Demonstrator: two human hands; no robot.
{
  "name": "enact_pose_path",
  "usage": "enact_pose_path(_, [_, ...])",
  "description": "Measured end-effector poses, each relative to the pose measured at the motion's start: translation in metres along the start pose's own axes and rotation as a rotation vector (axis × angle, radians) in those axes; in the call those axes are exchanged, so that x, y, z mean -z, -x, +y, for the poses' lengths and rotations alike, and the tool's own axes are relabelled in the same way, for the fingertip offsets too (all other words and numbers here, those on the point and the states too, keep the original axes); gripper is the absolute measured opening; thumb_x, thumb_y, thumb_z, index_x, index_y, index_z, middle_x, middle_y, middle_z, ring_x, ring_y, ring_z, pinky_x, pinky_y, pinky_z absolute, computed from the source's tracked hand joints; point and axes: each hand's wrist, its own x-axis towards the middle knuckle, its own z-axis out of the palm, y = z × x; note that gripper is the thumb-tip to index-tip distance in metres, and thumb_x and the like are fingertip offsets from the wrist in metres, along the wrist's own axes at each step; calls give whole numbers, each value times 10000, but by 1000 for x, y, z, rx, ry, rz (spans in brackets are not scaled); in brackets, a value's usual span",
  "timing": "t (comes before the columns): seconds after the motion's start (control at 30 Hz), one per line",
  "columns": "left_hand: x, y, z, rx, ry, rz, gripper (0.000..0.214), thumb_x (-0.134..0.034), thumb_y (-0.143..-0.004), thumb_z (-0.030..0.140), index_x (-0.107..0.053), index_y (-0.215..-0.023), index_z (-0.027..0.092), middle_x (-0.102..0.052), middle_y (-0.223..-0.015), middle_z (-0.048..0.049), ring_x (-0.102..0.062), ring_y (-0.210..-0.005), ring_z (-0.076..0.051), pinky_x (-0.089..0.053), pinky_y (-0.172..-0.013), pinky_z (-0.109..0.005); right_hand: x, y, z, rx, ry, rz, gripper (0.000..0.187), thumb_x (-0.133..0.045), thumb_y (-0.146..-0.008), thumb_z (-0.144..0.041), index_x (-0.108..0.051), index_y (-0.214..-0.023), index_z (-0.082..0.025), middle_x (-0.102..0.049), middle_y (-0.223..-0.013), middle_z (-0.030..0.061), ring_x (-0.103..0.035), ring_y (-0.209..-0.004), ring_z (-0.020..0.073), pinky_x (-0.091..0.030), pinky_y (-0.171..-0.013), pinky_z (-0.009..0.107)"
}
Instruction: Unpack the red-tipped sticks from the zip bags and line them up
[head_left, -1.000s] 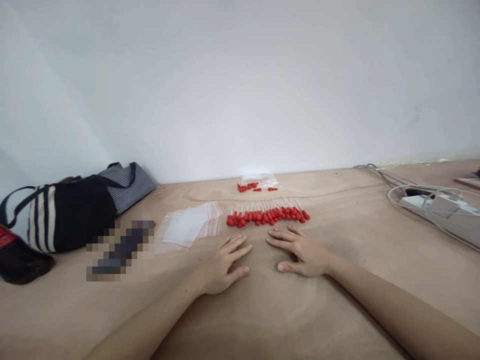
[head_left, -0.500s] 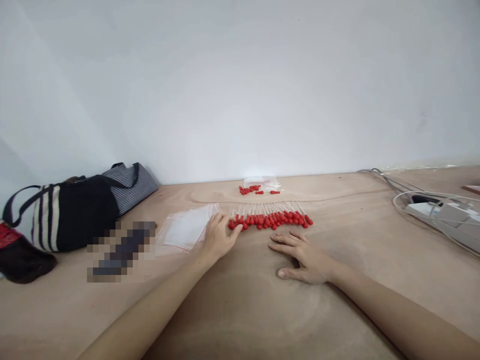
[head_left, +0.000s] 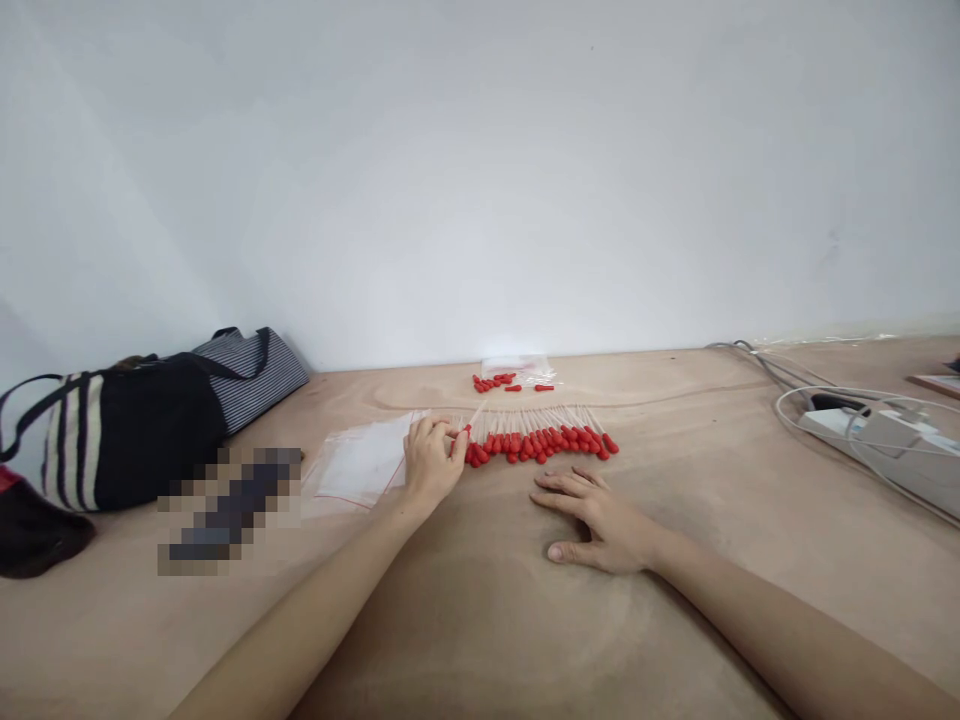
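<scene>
My left hand (head_left: 433, 468) is closed in a pinch at the left end of a row of droppers (head_left: 540, 443). Between thumb and fingers it grips one dropper (head_left: 477, 412), whose clear thin tube points up and to the right; most of its red bulb is hidden by the fingers. The other droppers lie side by side, bulbs toward me and tubes away. My right hand (head_left: 600, 518) lies open on the wooden table, fingers spread, just in front of the row and holding nothing. Flat clear zip bags (head_left: 364, 460) with red lines lie left of my left hand.
Loose red bulbs (head_left: 493, 382) and a clear bag (head_left: 517, 365) lie behind the row, near the wall. A black and striped bag (head_left: 165, 420) and a pixelated dark object (head_left: 236, 505) are at left. A white power strip (head_left: 885, 445) with cables sits at right.
My left hand has closed on a dropper at the row's left end and lifted its tube into a tilt. The right hand stays in place. The view has shifted slightly.
</scene>
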Motion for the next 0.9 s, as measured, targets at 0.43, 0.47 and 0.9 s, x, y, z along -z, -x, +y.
enact_pose_path(0.43, [28,50,25,-326,346,-376,118,-455,-852,266,-529,-819,181,-571,-864,-46,-511,-850,-182,-394,-768,-331,-18,-20,-9,67,231,470,266,-498,-824,-364,-580,-1047,-245,-635,-923,41,-530,-877,184,-236,-921,447])
enact_pose_path(0.47, [26,50,27,-325,341,-380,120,-456,-853,271,-530,-821,183,-573,-863,-44,-511,-848,-184,-390,-765,-333,-18,-21,-8,64,222,451,242,-492,-829,-364,-596,-1018,-254,-641,-885,31,-537,-839,172,-240,-910,441])
enact_pose_path(0.9, [17,51,36,-254,459,-490,105,-471,-836,221,-564,-819,177,-576,-808,-28,-546,-747,-146,-438,-692,-269,-26,-32,-9,127,189,358,240,-410,-877,-270,-644,-902,-227,-593,-698,12,-500,-666,112,-291,-725,296])
